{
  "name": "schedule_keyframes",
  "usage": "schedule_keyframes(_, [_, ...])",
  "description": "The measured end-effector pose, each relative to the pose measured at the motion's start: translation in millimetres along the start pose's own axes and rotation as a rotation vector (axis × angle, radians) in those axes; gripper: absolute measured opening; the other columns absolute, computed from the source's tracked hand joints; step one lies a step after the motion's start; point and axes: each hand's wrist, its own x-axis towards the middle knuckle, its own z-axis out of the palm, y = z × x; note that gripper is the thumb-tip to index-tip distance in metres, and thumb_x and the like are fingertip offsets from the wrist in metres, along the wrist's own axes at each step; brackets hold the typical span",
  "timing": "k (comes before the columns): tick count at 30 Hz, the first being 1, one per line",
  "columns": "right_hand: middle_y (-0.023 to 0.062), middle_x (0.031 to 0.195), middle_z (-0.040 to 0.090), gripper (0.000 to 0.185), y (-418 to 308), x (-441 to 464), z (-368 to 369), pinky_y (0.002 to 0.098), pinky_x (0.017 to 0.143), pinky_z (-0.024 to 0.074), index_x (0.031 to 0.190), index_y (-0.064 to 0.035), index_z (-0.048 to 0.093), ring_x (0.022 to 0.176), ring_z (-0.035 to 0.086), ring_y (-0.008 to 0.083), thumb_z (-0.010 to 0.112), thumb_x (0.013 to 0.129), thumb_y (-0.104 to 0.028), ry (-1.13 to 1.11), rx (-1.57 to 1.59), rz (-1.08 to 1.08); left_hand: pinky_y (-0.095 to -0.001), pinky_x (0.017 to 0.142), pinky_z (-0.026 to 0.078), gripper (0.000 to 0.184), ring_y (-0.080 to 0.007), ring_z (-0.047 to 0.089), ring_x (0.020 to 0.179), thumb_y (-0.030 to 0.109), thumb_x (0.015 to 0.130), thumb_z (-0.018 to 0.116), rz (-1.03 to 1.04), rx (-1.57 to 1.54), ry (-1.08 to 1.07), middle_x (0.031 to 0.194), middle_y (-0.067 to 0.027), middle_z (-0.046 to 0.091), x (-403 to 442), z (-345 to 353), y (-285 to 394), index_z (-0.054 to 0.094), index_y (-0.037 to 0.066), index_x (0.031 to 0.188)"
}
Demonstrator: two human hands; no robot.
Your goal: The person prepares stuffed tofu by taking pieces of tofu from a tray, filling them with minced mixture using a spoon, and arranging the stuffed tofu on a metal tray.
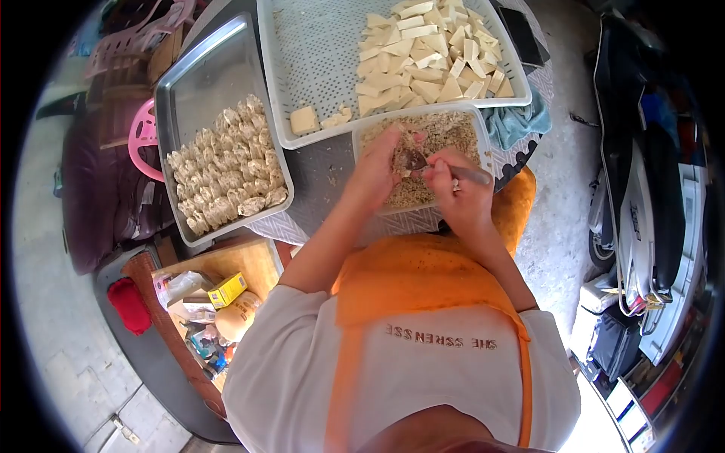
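Observation:
Over a white plastic tub (485,143) of crumbly brown minced filling (451,130), my two hands are close together. My left hand (375,167) is curled round a small pale piece of tofu, mostly hidden by the fingers and filling. In my right hand (462,198) is the handle of a metal spoon (475,174); its bowl touches the filling at my left fingers. Behind the tub, a perforated white crate (313,57) holds a heap of cut tofu pieces (430,57). On the left, filled pieces (226,166) sit in rows in a metal tray (204,72).
A dark phone (522,36) and a blue-green cloth (521,121) lie at the table's right side. A pink plastic chair (143,140) stands left of the tray. Below it, a wooden surface (257,260) carries a yellow box (227,290). A scooter (638,204) is at the far right.

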Motion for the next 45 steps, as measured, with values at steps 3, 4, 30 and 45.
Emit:
schedule_keyframes(3, [0.0096, 0.077, 0.065, 0.01, 3, 0, 5, 0.0265, 0.059, 0.0525, 0.085, 0.0044, 0.063, 0.064, 0.066, 0.0182, 0.055, 0.088, 0.0, 0.052, 0.052, -0.03, -0.0279, 0.067, 0.05, 0.037, -0.0135, 0.061, 0.084, 0.035, 0.099, 0.04, 0.055, -0.032, -0.057, 0.103, -0.0041, 0.063, 4, -3, -4, 0.059, 0.006, 0.112])
schedule_keyframes(4, [0.0087, 0.076, 0.066, 0.01, 5, 0, 4, 0.026, 0.058, 0.0525, 0.086, 0.0042, 0.063, 0.063, 0.065, 0.0169, 0.054, 0.089, -0.001, 0.047, 0.061, -0.03, -0.0283, 0.066, 0.05, 0.038, -0.0135, 0.061, 0.083, 0.036, 0.099, 0.04, 0.059, -0.015, -0.025, 0.101, -0.0043, 0.063, 4, -2, -4, 0.059, 0.006, 0.111])
schedule_keyframes(30, [0.0081, 0.082, 0.067, 0.011, 15, 11, -23, 0.0288, 0.061, 0.0497, 0.084, 0.0022, 0.065, 0.068, 0.064, 0.0193, 0.058, 0.088, -0.005, -0.467, -0.03, -0.068, -0.0222, 0.04, 0.031, 0.035, -0.0101, 0.043, 0.047, 0.035, 0.097, 0.048, 0.171, 0.054, -0.149, 0.058, -0.0034, 0.049, 1, -13, -6, 0.05, 0.008, 0.073])
schedule_keyframes(45, [0.0103, 0.085, 0.068, 0.009, 28, 10, -24, 0.0303, 0.054, 0.0486, 0.08, 0.0028, 0.065, 0.057, 0.063, 0.0244, 0.062, 0.084, -0.004, -0.026, -0.099, 0.005, -0.023, 0.038, 0.029, 0.03, -0.0111, 0.039, 0.043, 0.018, 0.097, 0.039, 0.056, 0.204, -0.183, 0.062, -0.0067, 0.054, -5, -4, 1, 0.058, 0.001, 0.082])
